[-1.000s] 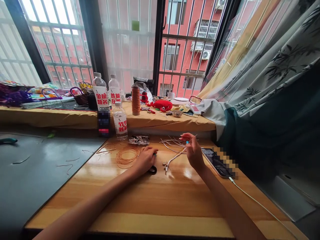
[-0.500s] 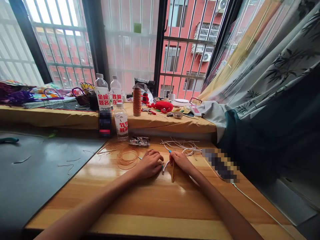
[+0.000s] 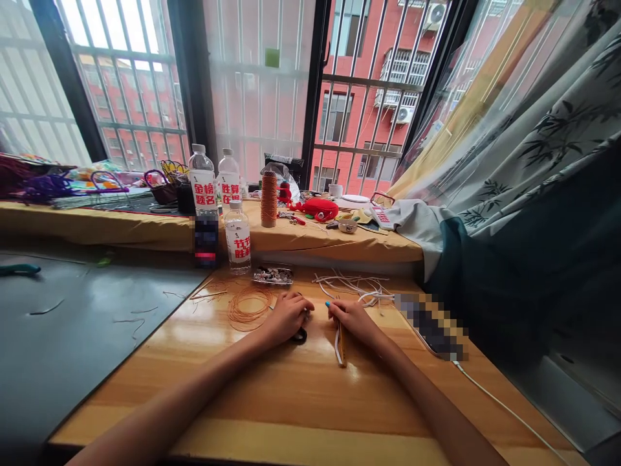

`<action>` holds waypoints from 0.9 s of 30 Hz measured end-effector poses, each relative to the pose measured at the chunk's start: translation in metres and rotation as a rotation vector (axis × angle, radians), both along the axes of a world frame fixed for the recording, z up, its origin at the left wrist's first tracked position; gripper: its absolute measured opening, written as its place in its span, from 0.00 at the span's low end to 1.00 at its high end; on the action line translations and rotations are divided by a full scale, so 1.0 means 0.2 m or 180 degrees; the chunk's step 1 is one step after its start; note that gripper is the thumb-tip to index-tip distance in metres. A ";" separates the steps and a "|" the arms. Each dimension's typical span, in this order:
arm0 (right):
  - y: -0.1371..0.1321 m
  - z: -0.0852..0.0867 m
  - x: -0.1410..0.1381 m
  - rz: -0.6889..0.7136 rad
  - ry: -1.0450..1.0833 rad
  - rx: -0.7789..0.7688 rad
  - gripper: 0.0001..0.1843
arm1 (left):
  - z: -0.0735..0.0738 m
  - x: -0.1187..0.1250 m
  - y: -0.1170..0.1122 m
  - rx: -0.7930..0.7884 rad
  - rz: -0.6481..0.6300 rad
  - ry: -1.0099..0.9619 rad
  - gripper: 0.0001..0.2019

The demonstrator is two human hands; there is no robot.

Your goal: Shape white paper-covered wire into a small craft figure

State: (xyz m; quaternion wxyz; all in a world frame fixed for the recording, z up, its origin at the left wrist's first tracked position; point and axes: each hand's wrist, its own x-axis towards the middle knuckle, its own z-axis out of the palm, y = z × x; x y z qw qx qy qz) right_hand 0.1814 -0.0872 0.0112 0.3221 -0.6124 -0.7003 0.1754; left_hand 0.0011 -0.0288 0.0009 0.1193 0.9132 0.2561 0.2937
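My left hand (image 3: pixel 290 317) is curled over a pair of scissors. One black handle loop (image 3: pixel 299 336) shows below the fingers, and a bit of blade pokes out on the left; the rest is covered. A short way to the right, my right hand (image 3: pixel 353 318) pinches a white cord (image 3: pixel 337 349) together with thin golden-brown strands (image 3: pixel 342 356). Their lower ends hang toward me, close to the tabletop. A small blue spot shows at this hand's fingertips. Left of my left hand lies a coil of copper-coloured thread (image 3: pixel 250 309).
Behind my hands are a clear tray of small parts (image 3: pixel 272 276) and loose white cords (image 3: pixel 352 283). A bottle (image 3: pixel 237 239) stands at the ledge. A phone-like device (image 3: pixel 429 327) with a white cable lies at right. On the ledge are a thread spool (image 3: pixel 268 200) and a red item (image 3: pixel 317 209).
My hands have moved apart, and the left one has drawn back from the white cord. The cord now hangs below my right hand beside the strands. The black handle loop has come into view.
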 end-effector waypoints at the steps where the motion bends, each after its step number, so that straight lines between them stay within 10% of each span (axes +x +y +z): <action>1: 0.01 0.00 0.00 -0.0006 0.0210 -0.0041 0.16 | 0.00 0.00 0.00 -0.0058 0.0003 -0.0079 0.13; 6: -0.01 0.05 0.01 0.0097 0.0691 0.0161 0.14 | -0.01 -0.03 0.06 -0.0083 -0.0201 -0.0093 0.14; 14: -0.06 0.10 0.04 -0.0577 -0.1818 0.1074 0.07 | -0.01 -0.06 0.07 0.0180 -0.0272 0.0166 0.09; 18: -0.04 0.06 0.04 -0.1049 -0.0845 0.0663 0.15 | 0.01 -0.06 0.07 0.0165 -0.0177 0.0171 0.09; 27: 0.00 0.00 -0.13 -0.0230 0.2011 -0.0062 0.15 | -0.02 -0.05 0.09 0.0232 -0.0618 0.0134 0.11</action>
